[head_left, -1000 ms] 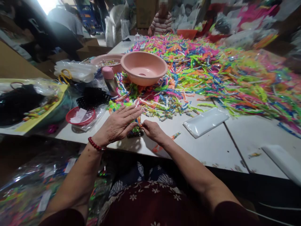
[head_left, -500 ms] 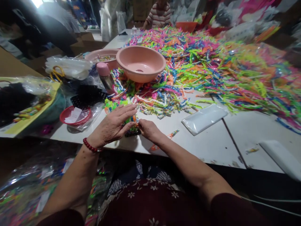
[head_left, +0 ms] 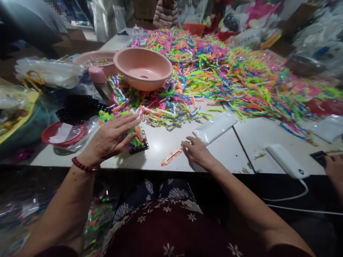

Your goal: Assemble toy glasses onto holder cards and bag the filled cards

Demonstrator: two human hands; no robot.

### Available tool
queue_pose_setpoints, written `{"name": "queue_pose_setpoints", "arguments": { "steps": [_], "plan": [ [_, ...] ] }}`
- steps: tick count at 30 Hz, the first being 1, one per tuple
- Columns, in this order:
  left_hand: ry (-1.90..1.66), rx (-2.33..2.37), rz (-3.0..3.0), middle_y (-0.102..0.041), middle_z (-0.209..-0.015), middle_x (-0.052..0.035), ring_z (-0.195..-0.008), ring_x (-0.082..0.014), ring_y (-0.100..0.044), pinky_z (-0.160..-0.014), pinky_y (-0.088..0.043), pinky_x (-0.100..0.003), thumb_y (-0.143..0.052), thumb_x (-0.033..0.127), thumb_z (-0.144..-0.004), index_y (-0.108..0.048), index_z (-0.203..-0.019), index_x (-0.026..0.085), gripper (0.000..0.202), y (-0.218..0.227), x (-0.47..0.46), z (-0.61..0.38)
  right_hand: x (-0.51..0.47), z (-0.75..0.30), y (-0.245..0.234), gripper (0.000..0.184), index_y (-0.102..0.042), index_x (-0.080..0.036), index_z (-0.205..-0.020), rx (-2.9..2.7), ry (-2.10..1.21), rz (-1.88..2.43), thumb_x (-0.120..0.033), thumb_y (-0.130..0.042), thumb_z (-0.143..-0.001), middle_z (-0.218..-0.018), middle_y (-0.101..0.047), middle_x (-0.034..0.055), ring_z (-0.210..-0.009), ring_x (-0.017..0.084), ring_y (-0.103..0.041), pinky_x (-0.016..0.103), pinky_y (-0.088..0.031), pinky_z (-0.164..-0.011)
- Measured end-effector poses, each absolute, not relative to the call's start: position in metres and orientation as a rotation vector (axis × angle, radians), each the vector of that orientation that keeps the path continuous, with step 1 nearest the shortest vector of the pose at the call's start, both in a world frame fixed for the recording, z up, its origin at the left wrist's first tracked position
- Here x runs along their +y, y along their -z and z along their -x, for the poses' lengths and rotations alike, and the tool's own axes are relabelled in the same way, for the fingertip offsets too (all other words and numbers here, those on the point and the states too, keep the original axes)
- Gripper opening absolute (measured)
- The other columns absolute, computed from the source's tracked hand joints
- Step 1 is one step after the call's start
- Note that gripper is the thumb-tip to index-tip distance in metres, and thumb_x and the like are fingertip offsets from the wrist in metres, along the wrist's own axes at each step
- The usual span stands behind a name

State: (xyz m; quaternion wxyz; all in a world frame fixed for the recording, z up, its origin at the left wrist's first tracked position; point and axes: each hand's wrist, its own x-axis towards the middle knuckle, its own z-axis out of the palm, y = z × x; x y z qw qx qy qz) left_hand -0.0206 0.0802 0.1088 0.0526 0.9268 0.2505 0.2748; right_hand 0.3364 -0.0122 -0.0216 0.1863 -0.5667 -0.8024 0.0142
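Note:
My left hand (head_left: 111,137) lies flat with fingers stretched out over a small black tray (head_left: 138,144) stuffed with bright plastic pieces, near the table's front edge. My right hand (head_left: 197,151) rests on the white table (head_left: 166,142) further right. Its fingertips touch the end of an orange plastic strip (head_left: 170,156) and sit just below a flat white plastic bag (head_left: 214,127). Whether the fingers pinch the strip is unclear. A huge heap of neon plastic strips (head_left: 214,71) covers the table behind.
Two pink basins (head_left: 143,67) stand at the heap's left, beside a pink-capped bottle (head_left: 99,82). A red basket (head_left: 62,132), black mesh trays (head_left: 77,107) and bagged goods crowd the left. A white power bank (head_left: 286,161) lies right, near another person's hand (head_left: 334,169). A person sits at the far end.
My right hand left the black tray and moved right to the orange strip by the white bag. The view swung right; my left hand stayed on the tray.

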Motion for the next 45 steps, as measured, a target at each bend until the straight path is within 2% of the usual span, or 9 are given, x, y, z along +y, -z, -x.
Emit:
{"name": "queue_pose_setpoints", "arguments": {
  "steps": [4, 6, 10, 14, 27, 32, 36, 41, 45],
  "plan": [
    [-0.874, 0.781, -2.799, -0.053, -0.140, -0.0059, -0.132, -0.0258, -0.048, -0.116, -0.035, -0.048, -0.050, 0.038, -0.098, -0.053, -0.137, 0.026, 0.041, -0.108, 0.078, 0.018, -0.017, -0.332, 0.031, 0.018, -0.063, -0.015, -0.095, -2.317, -0.081, 1.616, -0.014, -0.045, -0.093, -0.100, -0.063, 0.0156, -0.088, 0.025, -0.057, 0.039, -0.049, -0.081],
    [-0.878, 0.796, -2.782, -0.054, -0.139, -0.0077, -0.131, -0.0249, -0.048, -0.115, -0.037, -0.048, -0.048, 0.038, -0.099, -0.053, -0.136, 0.022, 0.041, -0.109, 0.076, 0.017, -0.013, -0.317, 0.030, 0.016, -0.061, -0.016, -0.097, -2.224, -0.200, 1.583, -0.017, -0.044, -0.094, -0.091, -0.063, 0.0119, -0.085, 0.023, -0.058, 0.036, -0.048, -0.079],
    [-0.831, 0.806, -2.769, -0.053, -0.140, -0.0100, -0.132, -0.0237, -0.047, -0.114, -0.039, -0.047, -0.044, 0.037, -0.099, -0.053, -0.136, 0.019, 0.042, -0.111, 0.075, 0.016, 0.006, -0.266, 0.025, 0.017, -0.057, -0.020, -0.106, -1.871, -0.602, 1.438, -0.024, -0.047, -0.093, -0.089, -0.066, 0.0045, -0.075, 0.017, -0.061, 0.030, -0.049, -0.074],
    [-0.828, 0.771, -2.766, -0.051, -0.141, -0.0104, -0.133, -0.0231, -0.046, -0.115, -0.039, -0.045, -0.046, 0.034, -0.099, -0.051, -0.137, 0.019, 0.041, -0.110, 0.078, 0.017, 0.032, -0.210, 0.029, 0.010, -0.057, -0.021, -0.097, -1.627, -0.831, 1.276, -0.026, -0.054, -0.088, -0.090, -0.067, 0.0026, -0.081, 0.016, -0.065, 0.028, -0.050, -0.076],
    [-0.833, 0.746, -2.736, -0.050, -0.142, -0.0105, -0.135, -0.0241, -0.043, -0.117, -0.036, -0.044, -0.048, 0.030, -0.098, -0.052, -0.137, 0.018, 0.040, -0.109, 0.079, 0.019, 0.050, -0.186, 0.018, 0.006, -0.052, -0.020, -0.096, -2.189, -0.515, 1.395, -0.021, -0.050, -0.091, -0.087, -0.066, 0.0064, -0.073, 0.018, -0.057, 0.027, -0.040, -0.067],
    [-0.883, 0.736, -2.733, -0.051, -0.141, -0.0121, -0.133, -0.0238, -0.046, -0.114, -0.040, -0.044, -0.051, 0.030, -0.098, -0.054, -0.134, 0.016, 0.038, -0.108, 0.080, 0.018, 0.052, -0.175, 0.014, 0.012, -0.052, -0.020, -0.101, -2.189, -0.507, 1.491, -0.018, -0.052, -0.090, -0.089, -0.067, 0.0063, -0.073, 0.018, -0.057, 0.027, -0.039, -0.066],
    [-0.935, 0.722, -2.724, -0.056, -0.135, -0.0112, -0.130, -0.0217, -0.050, -0.113, -0.042, -0.043, -0.050, 0.025, -0.099, -0.057, -0.130, 0.017, 0.033, -0.103, 0.083, 0.018, 0.048, -0.176, 0.013, 0.014, -0.053, -0.020, -0.105, -2.155, -0.559, 1.517, -0.024, -0.056, -0.092, -0.091, -0.067, 0.0051, -0.078, 0.018, -0.059, 0.026, -0.040, -0.068],
    [-1.000, 0.755, -2.690, -0.060, -0.131, -0.0085, -0.126, -0.0215, -0.053, -0.112, -0.044, -0.041, -0.054, 0.024, -0.097, -0.059, -0.128, 0.020, 0.032, -0.095, 0.087, 0.017, 0.045, -0.174, 0.018, 0.015, -0.055, -0.017, -0.107, -2.152, -0.508, 1.464, -0.023, -0.044, -0.099, -0.094, -0.065, 0.0083, -0.080, 0.018, -0.059, 0.027, -0.041, -0.071],
    [-0.991, 0.757, -2.688, -0.061, -0.130, -0.0074, -0.125, -0.0229, -0.055, -0.113, -0.041, -0.043, -0.059, 0.029, -0.095, -0.060, -0.129, 0.022, 0.034, -0.100, 0.085, 0.014, 0.049, -0.174, 0.019, 0.015, -0.057, -0.018, -0.105, -2.116, -0.542, 1.441, -0.023, -0.044, -0.098, -0.091, -0.066, 0.0062, -0.076, 0.017, -0.058, 0.027, -0.041, -0.069]
  ]
}}
